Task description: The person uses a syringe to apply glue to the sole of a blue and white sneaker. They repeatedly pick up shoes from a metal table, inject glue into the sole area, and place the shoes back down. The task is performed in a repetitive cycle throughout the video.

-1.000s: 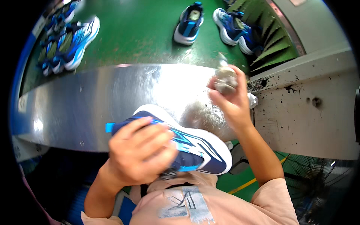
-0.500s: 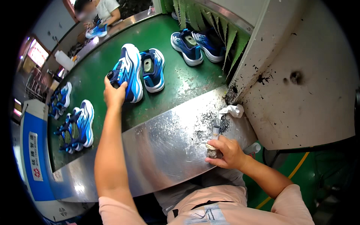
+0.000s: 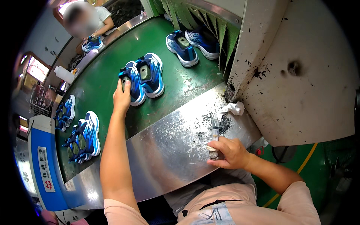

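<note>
My left hand [image 3: 122, 96] is closed on the near end of a blue and white sneaker [image 3: 135, 83], thumb by its opening. That sneaker sits on the green conveyor belt [image 3: 112, 80], against its matching sneaker [image 3: 153, 75] on the right. Dark olive inserts show inside both shoes. Lower right, over the metal ledge, my right hand [image 3: 229, 153] grips a clear syringe [image 3: 215, 129] pointing away from me. The fingers hide part of its lower end. Just beyond the syringe tip lies a crumpled white tissue [image 3: 235, 108].
Another sneaker pair [image 3: 183, 47] stands by the green strip curtain [image 3: 222, 41]. More sneakers [image 3: 88, 137] line the belt's left end. The metal ledge [image 3: 168, 150] carries flaking residue beside a beige machine housing [image 3: 300, 75]. Across the belt, a person [image 3: 101, 22] handles a sneaker; a white bottle [image 3: 63, 74] stands nearby.
My left hand has lowered and turned the sneaker, which was tilted with its side showing, setting it beside its mate. My right hand keeps the syringe in nearly the same place.
</note>
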Demonstrator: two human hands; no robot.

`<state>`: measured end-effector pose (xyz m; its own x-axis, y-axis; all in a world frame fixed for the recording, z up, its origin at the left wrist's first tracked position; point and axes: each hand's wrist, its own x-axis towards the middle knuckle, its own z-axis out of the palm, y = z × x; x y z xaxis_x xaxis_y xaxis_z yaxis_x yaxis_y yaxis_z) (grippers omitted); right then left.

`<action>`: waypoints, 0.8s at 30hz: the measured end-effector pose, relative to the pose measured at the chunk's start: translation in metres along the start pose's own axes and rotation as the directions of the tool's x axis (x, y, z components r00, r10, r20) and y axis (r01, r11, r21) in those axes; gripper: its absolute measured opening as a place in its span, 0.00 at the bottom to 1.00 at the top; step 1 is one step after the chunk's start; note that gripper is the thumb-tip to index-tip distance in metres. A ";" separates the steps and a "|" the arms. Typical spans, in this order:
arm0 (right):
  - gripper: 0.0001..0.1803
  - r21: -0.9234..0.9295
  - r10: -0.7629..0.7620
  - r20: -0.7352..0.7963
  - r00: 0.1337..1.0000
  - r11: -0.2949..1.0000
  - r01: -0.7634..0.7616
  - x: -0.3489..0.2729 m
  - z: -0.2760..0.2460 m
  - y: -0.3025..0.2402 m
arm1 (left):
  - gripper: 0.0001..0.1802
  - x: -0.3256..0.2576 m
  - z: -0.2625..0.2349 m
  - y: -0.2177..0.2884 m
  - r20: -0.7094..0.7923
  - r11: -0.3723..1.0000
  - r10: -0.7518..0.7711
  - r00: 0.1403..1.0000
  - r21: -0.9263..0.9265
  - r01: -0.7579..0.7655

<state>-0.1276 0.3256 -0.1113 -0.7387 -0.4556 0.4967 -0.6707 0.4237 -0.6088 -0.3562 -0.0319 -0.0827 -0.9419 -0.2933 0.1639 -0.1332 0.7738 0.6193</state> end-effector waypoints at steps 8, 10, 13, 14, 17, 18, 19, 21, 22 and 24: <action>0.30 0.022 0.008 -0.019 1.000 1.000 -0.008 -0.006 -0.002 0.002 | 0.30 -0.091 -0.097 -0.131 -0.558 0.826 0.461 0.690 0.554 -0.103; 0.30 0.019 0.013 -0.021 1.000 1.000 -0.012 -0.004 -0.003 0.003 | 0.33 -0.118 -0.119 -0.159 -0.736 0.813 0.421 0.530 0.566 0.140; 0.30 0.028 0.013 -0.022 1.000 1.000 -0.012 0.001 -0.002 -0.002 | 0.32 -0.117 -0.154 -0.236 -0.542 0.797 -0.383 0.748 -0.603 -0.029; 0.29 0.014 0.022 -0.023 0.999 1.000 -0.022 0.000 -0.003 -0.001 | 0.32 -0.111 -0.145 -0.238 -0.451 0.775 -0.417 0.789 -0.630 0.051; 0.29 0.015 0.030 -0.031 0.999 0.999 -0.029 0.003 0.000 -0.001 | 0.34 -0.090 -0.151 -0.238 -0.451 0.779 -0.445 0.774 -0.622 0.085; 0.29 0.015 0.054 -0.037 0.998 0.998 -0.054 -0.001 0.003 0.002 | 0.33 -0.086 -0.149 -0.225 -0.472 0.812 -0.466 0.749 -0.565 0.149; 0.30 0.015 0.079 -0.039 0.996 0.997 -0.078 -0.004 0.004 0.003 | 0.33 -0.089 -0.146 -0.208 -0.491 0.833 -0.491 0.720 -0.508 0.221; 0.30 0.024 0.106 -0.029 0.994 0.994 -0.106 -0.001 0.004 -0.001 | 0.31 -0.105 -0.159 -0.172 -0.360 0.868 -0.376 0.854 -0.459 0.189; 0.29 0.028 0.100 -0.031 0.995 0.995 -0.099 0.001 0.007 -0.004 | 0.29 -0.117 -0.174 -0.172 -0.303 0.873 -0.382 0.873 -0.429 0.233; 0.29 0.042 0.106 -0.042 0.994 0.994 -0.104 -0.002 0.010 -0.003 | 0.27 -0.155 -0.182 -0.129 -0.234 0.867 -0.369 0.900 -0.436 0.242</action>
<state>-0.1234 0.3168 -0.1165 -0.8075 -0.3749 0.4554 -0.5871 0.4354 -0.6825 -0.1366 -0.1882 -0.0476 -0.7263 -0.6802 0.0986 -0.2090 0.3552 0.9111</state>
